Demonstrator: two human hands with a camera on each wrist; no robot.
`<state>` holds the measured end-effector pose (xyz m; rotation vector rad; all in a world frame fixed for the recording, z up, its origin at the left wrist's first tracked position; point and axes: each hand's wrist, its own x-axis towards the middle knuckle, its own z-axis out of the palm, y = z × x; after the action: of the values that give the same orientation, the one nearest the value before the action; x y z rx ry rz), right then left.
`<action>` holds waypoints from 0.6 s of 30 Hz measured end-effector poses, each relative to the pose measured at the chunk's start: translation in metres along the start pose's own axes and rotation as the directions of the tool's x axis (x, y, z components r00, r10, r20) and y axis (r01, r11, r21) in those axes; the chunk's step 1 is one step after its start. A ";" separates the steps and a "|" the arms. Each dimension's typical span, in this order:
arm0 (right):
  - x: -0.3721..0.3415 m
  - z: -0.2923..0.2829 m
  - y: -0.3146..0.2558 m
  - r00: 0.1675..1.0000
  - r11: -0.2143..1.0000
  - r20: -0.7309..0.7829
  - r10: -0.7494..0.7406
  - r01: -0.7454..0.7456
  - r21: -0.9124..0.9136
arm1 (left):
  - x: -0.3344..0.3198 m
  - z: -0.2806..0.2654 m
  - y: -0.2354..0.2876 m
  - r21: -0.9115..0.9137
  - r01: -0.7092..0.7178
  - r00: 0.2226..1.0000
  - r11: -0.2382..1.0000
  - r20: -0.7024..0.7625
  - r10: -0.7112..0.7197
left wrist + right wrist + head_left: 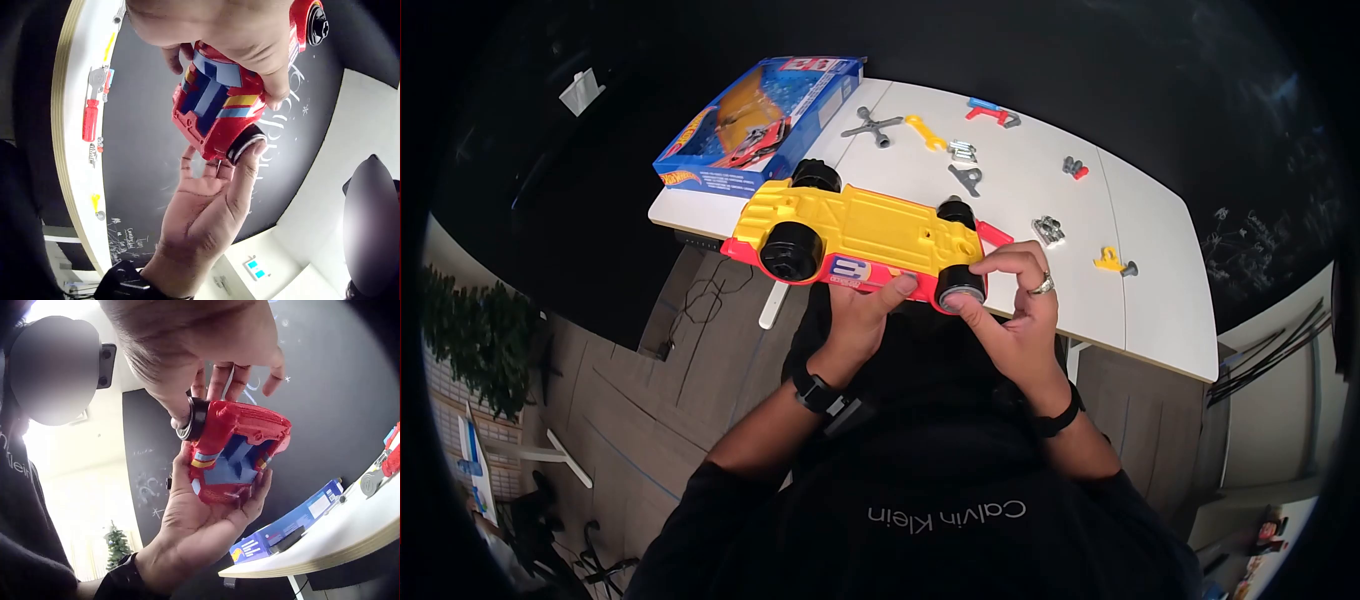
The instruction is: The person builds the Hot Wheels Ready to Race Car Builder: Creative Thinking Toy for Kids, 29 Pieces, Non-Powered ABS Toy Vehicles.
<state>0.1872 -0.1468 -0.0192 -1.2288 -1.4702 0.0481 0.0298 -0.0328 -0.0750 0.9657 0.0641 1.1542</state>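
A toy car with a yellow underside (885, 226) and red body is held above the table's near edge, its underside facing the head camera. The left hand (859, 322) grips the body's side between the wheels, thumb on the red side. Thumb and forefinger of the right hand (1027, 318) pinch a black wheel (960, 284) at the car's right end. In the left wrist view the red body (240, 106) shows blue inside, and the right thumb presses the wheel's outer face (245, 144). The right wrist view shows the left hand (203, 534) cupped beneath the body (250, 422).
On the white table (1157, 270) lie a blue box (810, 110), a grey cross-shaped tool (872, 128), a yellow wrench (924, 132), a red tool (994, 113), silver pieces (1048, 231) and a yellow part (1109, 260). The box stands at the table's left end.
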 end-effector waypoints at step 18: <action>-0.020 0.038 0.031 0.870 0.678 0.209 0.447 -0.482 0.556 | -0.004 -0.009 -0.020 0.006 0.225 0.970 0.974 0.097 -0.224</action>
<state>0.1743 -0.1247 -0.0660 -1.0379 -1.0184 0.8452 0.0385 -0.0324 -0.0959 0.9824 0.0901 0.8980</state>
